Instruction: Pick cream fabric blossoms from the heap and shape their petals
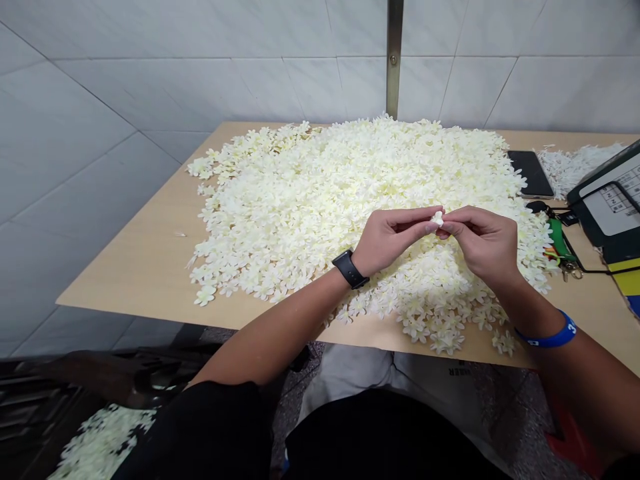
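My left hand [393, 237], with a black band on its wrist, pinches one side of a small white artificial flower [438, 219]. On the other side, my right hand [483, 240] pinches the same flower between thumb and fingers; a blue band circles that wrist. Both hands meet above a broad heap of white and pale yellow artificial flowers [300, 207] spread over the wooden table [145, 267]. Parts of the held flower are hidden by my fingertips.
At the right lie a black phone [530, 173], a pile of thin white pieces [580, 163], a green strap with keys [561, 241] and a dark case with a label [613, 207]. More flowers [107, 440] lie low at the left. A tiled wall [300, 60] borders the table.
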Demonstrator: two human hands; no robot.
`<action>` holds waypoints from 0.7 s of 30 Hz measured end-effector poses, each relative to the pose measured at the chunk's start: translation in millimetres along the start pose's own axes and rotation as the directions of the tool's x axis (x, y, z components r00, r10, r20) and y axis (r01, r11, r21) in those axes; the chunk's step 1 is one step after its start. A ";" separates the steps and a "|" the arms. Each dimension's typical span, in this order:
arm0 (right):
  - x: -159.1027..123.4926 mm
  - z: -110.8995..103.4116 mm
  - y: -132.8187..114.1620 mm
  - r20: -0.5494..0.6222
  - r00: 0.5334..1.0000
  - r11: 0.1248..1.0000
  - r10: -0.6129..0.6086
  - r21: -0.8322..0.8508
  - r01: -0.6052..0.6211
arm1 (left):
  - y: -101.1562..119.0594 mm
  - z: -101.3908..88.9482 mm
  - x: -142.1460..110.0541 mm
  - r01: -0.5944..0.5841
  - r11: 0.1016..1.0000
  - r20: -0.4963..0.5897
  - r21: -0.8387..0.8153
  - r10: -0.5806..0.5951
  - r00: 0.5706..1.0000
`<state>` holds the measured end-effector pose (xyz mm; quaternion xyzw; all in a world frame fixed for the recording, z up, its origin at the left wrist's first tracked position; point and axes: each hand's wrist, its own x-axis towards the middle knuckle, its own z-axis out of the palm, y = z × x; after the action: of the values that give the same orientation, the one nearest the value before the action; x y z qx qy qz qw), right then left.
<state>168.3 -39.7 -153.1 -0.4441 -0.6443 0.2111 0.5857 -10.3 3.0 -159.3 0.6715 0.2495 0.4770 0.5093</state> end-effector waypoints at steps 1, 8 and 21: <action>-0.2 0.2 0.0 -0.004 1.000 1.000 -0.007 -0.003 0.007 | -0.3 0.2 -0.1 -0.011 1.000 0.000 0.000 0.011 1.000; -5.1 3.2 -2.9 -0.070 0.980 0.959 -0.186 -0.228 0.166 | -3.0 5.5 -4.8 -0.189 0.957 -0.079 0.218 0.211 0.974; -3.3 6.2 -5.5 0.045 0.973 0.962 0.225 0.146 -0.229 | -11.2 8.2 -7.3 -0.358 0.804 -0.085 0.474 0.447 0.891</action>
<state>160.4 -43.7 -151.9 -0.4666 -0.5796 0.3311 0.5804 -4.3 -2.7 -172.6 0.7582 0.2513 0.5669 0.2016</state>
